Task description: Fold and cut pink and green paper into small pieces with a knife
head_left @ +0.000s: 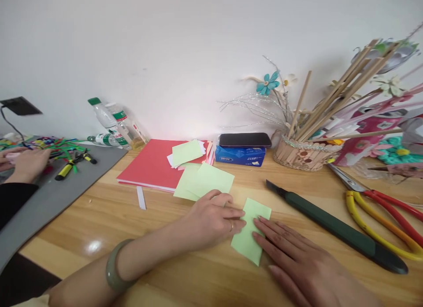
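Note:
A narrow piece of light green paper (pixel 249 230), perhaps folded, lies flat on the wooden table under my fingers. My left hand (pixel 214 214) rests at its left edge, fingers partly bent and apart, some fingertips on the paper. From the lower right, my right hand (pixel 304 258) lies flat with outstretched fingertips pressing on the paper's right side. Just beyond my left hand are larger light green sheets (pixel 211 179), partly overlapping a red paper stack (pixel 148 161). Smaller green and white pieces (pixel 187 153) sit on that stack.
To the right lie a dark green utility knife (pixel 330 219) and scissors (pixel 357 188) with red and yellow handles. A phone (pixel 245 140) tops a blue tissue pack (pixel 240 155) beside a stick-filled basket (pixel 294 155). At left, another person's hand (pixel 29 164) works above a grey mat (pixel 95 166) near pliers (pixel 68 168).

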A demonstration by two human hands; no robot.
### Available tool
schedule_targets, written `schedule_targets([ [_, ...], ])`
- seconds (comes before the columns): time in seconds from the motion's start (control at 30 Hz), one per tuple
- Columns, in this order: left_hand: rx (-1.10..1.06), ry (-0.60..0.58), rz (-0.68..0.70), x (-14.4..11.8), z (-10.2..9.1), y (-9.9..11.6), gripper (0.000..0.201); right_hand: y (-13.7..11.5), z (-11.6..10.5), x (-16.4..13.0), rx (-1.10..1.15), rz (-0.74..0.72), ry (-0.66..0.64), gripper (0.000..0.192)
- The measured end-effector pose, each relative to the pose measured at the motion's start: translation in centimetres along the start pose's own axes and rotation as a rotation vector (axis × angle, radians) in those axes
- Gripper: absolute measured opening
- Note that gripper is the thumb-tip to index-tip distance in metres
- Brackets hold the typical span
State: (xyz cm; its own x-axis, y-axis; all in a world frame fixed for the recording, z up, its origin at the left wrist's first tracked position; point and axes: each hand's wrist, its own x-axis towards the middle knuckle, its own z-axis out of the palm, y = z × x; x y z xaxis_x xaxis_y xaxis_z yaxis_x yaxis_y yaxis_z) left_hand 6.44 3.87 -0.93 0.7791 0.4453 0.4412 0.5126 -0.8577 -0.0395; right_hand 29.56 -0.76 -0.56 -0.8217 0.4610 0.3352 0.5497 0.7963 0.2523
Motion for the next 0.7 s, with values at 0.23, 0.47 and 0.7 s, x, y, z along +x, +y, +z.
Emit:
schedule_targets([
  [0.23, -0.025, -0.092, 0.004, -0.4, -0.7, -0.4, 0.024, 0.6, -0.3, -0.4, 0.044, -0.040, -0.050, 0.046],
  [0.47, -0.069, -0.114, 0.022, -0.7, -0.6, -0.7, 0.035, 1.2, -0.7, -1.1, 0.276, -0.089, -0.112, 0.070],
  [0.7, -0.104, -0.070, 0.025, -0.6, -0.6, -0.6, 0.034, 1.2, -0.4, -1.6, 0.470, -0.017, -0.154, 0.077],
])
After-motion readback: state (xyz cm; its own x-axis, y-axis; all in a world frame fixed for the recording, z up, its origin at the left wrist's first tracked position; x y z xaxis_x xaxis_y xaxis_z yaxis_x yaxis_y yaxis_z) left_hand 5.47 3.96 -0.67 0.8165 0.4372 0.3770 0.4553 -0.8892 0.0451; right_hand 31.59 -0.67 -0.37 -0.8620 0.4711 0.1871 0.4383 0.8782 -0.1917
